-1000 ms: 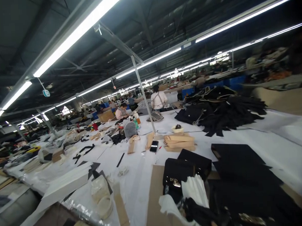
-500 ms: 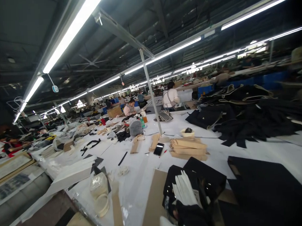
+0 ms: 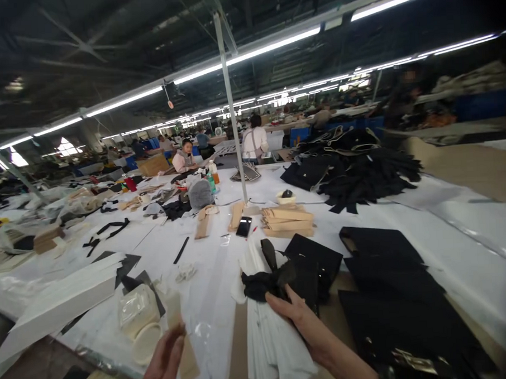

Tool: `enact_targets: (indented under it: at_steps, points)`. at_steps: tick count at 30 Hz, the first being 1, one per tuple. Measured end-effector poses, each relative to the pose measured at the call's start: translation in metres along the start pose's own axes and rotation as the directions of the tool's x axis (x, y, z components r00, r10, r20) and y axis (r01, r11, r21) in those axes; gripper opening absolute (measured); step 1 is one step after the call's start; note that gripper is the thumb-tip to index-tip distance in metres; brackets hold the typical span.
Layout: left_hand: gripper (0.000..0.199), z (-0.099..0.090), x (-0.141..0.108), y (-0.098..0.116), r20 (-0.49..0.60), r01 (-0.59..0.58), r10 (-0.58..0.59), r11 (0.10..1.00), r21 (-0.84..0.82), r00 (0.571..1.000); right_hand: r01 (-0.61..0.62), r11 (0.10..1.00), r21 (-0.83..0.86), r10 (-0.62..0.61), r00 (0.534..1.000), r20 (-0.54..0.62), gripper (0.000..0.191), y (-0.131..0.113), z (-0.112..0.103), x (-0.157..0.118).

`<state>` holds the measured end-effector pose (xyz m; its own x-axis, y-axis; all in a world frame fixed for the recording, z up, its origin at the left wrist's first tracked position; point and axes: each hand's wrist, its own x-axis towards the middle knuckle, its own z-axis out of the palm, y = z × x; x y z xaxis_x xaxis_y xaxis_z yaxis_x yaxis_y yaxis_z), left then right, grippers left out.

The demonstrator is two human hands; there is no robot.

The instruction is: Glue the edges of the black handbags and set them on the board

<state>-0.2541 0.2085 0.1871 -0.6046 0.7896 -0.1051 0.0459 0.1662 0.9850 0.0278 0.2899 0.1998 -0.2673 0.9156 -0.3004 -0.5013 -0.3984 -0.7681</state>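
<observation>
My right hand (image 3: pixel 292 313) reaches in from the lower right to a bundle of white strips (image 3: pixel 270 345) wrapped with black cloth (image 3: pixel 261 284). Its thumb and one finger show against the bundle; the other fingers are partly hidden. At the bottom, my left hand (image 3: pixel 165 358) is raised over the table with fingers extended and nothing visible in it. Beside it are a round cream-coloured container (image 3: pixel 147 344) and a tan strip (image 3: pixel 188 357). Behind the bundle lie black panels (image 3: pixel 318 259) with small shiny fittings.
More black pieces (image 3: pixel 392 295) lie on the right, one with a metal clasp. Further back are tan strips (image 3: pixel 288 218), a phone (image 3: pixel 243 227) and a heap of black pieces (image 3: pixel 357 174). A thin pole (image 3: pixel 231 106) rises from the table. People work beyond it.
The view has turned right and tilted down. Both hands have come into clear view. The white strips and black cloth now lie in front of the black panels, with my right hand on them.
</observation>
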Motion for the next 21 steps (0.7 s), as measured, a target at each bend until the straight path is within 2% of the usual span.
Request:
enact_targets:
  at_steps: [3,4,6,8,10,13,17,21]
  points:
    - [0.055,0.045,0.016,0.016,0.226,-0.133,0.152,0.986,-0.099,0.962,0.078,0.988,-0.136,-0.079,0.997,0.004,0.079,0.012,0.013,0.007]
    - [0.061,0.061,0.017,0.022,0.317,-0.139,0.17,0.983,-0.117,0.933,0.111,0.978,-0.177,-0.11,0.994,0.016,0.077,0.016,0.016,0.01]
    - [0.076,0.087,0.016,0.029,0.47,-0.065,0.147,0.98,-0.186,0.87,0.164,0.955,-0.248,-0.166,0.986,0.016,0.072,0.021,0.022,0.014]
    - [0.094,0.108,0.012,0.028,0.534,0.007,0.122,0.972,-0.234,0.836,0.186,0.93,-0.317,-0.196,0.981,0.001,0.066,0.021,0.026,0.018]
    - [0.107,0.121,0.009,0.021,0.535,0.014,0.134,0.965,-0.263,0.834,0.203,0.901,-0.383,-0.208,0.978,0.029,0.062,0.018,0.025,0.02]
    - [0.109,0.129,0.007,0.009,0.536,0.018,0.168,0.946,-0.323,0.827,0.249,0.84,-0.481,-0.207,0.968,0.14,0.063,0.009,0.019,0.019]
    - [0.096,0.122,0.006,0.01,0.541,0.054,0.187,0.916,-0.398,0.82,0.299,0.729,-0.615,-0.207,0.954,0.218,0.067,0.005,0.013,0.015]
    - [0.087,0.112,0.001,0.018,0.443,0.023,0.18,0.91,-0.415,0.878,0.397,0.527,-0.752,-0.285,0.916,0.284,0.064,0.009,0.014,0.011]
